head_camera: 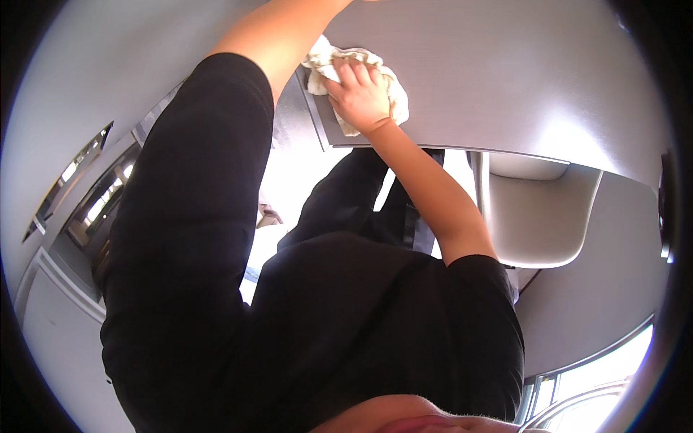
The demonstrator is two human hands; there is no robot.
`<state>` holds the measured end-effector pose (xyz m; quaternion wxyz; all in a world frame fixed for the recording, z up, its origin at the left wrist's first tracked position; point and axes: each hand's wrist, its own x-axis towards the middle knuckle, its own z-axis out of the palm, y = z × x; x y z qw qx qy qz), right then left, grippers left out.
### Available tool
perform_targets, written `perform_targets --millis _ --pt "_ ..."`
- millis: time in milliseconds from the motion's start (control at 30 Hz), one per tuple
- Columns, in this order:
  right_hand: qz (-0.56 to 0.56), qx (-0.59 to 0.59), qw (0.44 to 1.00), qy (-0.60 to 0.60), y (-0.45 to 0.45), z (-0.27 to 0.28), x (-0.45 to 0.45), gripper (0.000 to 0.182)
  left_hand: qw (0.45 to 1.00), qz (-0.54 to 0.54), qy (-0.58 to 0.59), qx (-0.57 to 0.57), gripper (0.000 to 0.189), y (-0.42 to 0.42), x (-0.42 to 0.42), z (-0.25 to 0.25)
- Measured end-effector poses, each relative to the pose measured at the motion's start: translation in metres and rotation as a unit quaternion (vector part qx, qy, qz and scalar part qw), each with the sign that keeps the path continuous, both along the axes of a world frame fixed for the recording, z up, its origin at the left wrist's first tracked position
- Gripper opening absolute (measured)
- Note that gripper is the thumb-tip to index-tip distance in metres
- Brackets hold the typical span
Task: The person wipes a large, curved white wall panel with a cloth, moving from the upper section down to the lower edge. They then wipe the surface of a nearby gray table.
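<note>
My right hand (360, 97) presses a crumpled white cloth (398, 100) flat on the grey tabletop (487, 70), close to the table's near left corner. Its fingers are spread over the cloth, and parts of the cloth stick out around them. My left arm, in a black sleeve, reaches up past the top edge of the view. The left hand lies almost wholly beyond that edge; only a sliver of skin shows there, so what it touches is hidden.
A light-coloured chair (541, 211) stands at the table's near edge, right of my body. At the left are a grey wall with a dark-framed opening or panel (70, 178) and a pale door or panel (59, 335). A bright window (595, 373) is at the lower right.
</note>
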<state>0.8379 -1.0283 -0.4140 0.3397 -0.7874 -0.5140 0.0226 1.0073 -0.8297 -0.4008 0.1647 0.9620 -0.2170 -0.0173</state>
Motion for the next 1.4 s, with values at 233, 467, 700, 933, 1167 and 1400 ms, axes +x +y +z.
perform_targets --millis 233,467,700,933,1167,1400 --pt "0.037 0.0 0.999 -0.02 0.058 -0.003 0.013 0.024 1.0 -0.005 -0.006 -0.013 0.057 0.004 0.004 -0.003" --pt "-0.016 -0.008 0.965 0.263 0.16 -0.004 0.048 0.051 0.997 -0.033 0.061 -0.031 0.054 0.018 0.014 -0.004" --pt "-0.018 -0.089 0.996 -0.02 0.199 0.012 0.081 0.036 0.933 0.165 0.252 -0.196 0.033 -0.035 -0.034 0.042" --pt "0.004 -0.012 0.994 -0.107 0.197 0.008 0.104 0.039 0.733 0.536 -0.146 -0.393 0.029 -0.027 -0.222 0.062" --pt "-0.09 -0.189 0.974 -0.082 0.116 0.022 0.187 0.037 0.663 0.651 0.116 -0.352 0.064 -0.021 -0.284 -0.024" --pt "-0.17 -0.126 0.964 -0.163 0.025 0.024 0.286 0.037 0.656 0.699 -0.006 -0.286 0.057 0.012 -0.219 -0.043"
